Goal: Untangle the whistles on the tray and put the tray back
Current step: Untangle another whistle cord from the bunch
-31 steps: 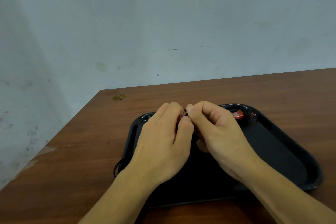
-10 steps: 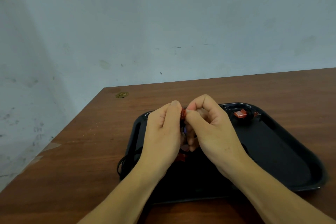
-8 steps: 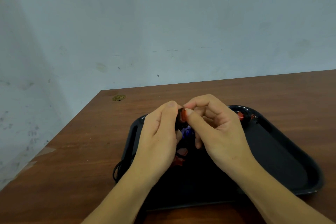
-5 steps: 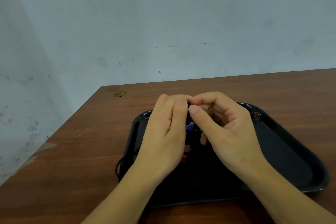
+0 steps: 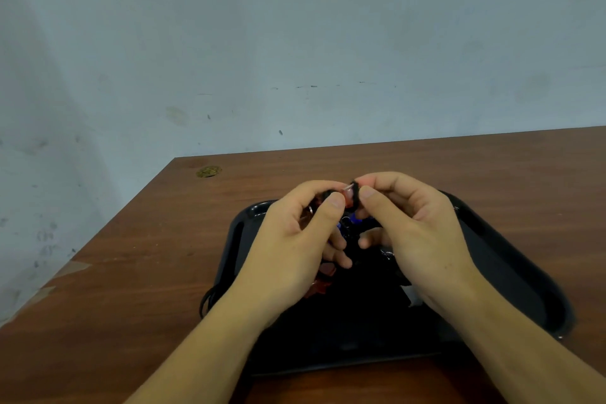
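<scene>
A pale blue-grey wall (image 5: 295, 43), scuffed and marked, stands behind a brown wooden table (image 5: 131, 256). A small brass-coloured disc (image 5: 208, 171) sits in the table surface near its far left corner.

A black tray (image 5: 511, 272) with raised rounded rim lies flat on the table, directly before the person. It holds a tangle of whistles (image 5: 323, 279) on black cords: red pieces show on the tray floor below the left palm, a blue piece (image 5: 352, 220) shows between the two hands, and small metal rings are visible in the bundle. A loop of black cord (image 5: 207, 300) spills over the tray's left rim onto the table.

The left hand (image 5: 295, 246) is held above the tray with its fingers curled; thumb and forefinger pinch a red part of the tangle. The right hand (image 5: 416, 236) is likewise curled, its thumb and forefinger pinching a dark, ring-like piece immediately beside the left thumb tip. The two pinch points almost touch. The part held is small and blurred; whether it is a whistle body or a cord fitting cannot be determined. The remainder of the bundle hangs from the fingers down to the tray floor.
</scene>
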